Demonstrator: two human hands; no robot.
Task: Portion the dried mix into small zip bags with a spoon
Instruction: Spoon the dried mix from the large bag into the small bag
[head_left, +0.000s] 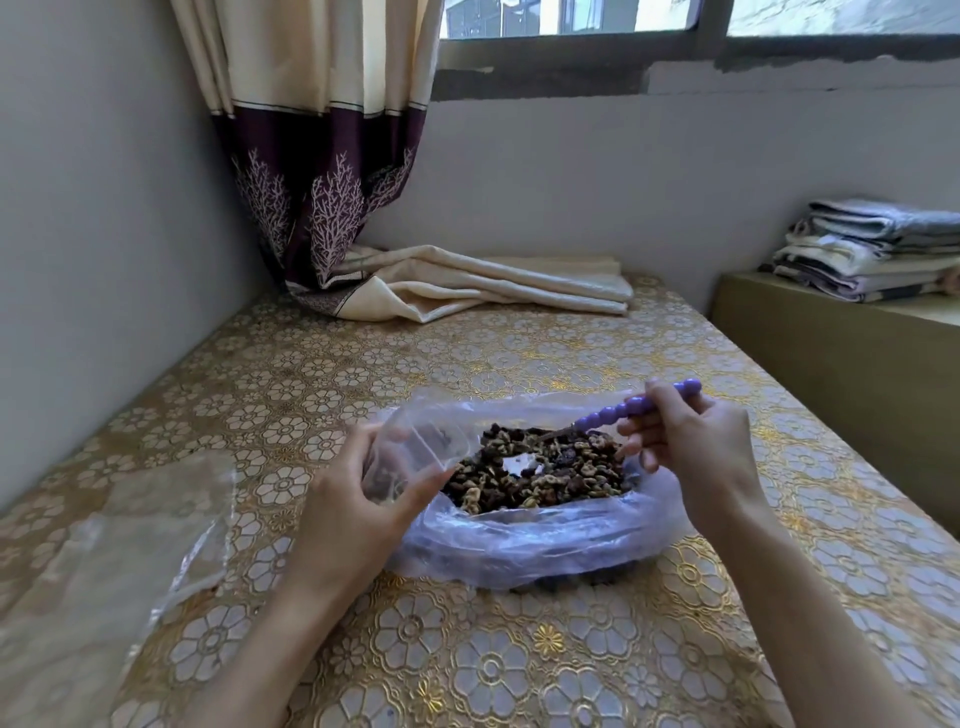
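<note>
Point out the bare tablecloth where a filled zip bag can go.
Bare tablecloth lies between the big bag of mix and the folded curtain cloth, and near the front edge between the forearms. Crowded: the left, under the clear bags.

We see the dark-and-tan dried mix (540, 475) heaped in a big open plastic bag (519, 545). A purple beaded-handle spoon (618, 413) dips into it; a small clear zip bag (415, 457) tilts at the big bag's left rim.

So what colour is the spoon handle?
Purple, with a beaded shape, on the spoon; the head view shows it.
</note>
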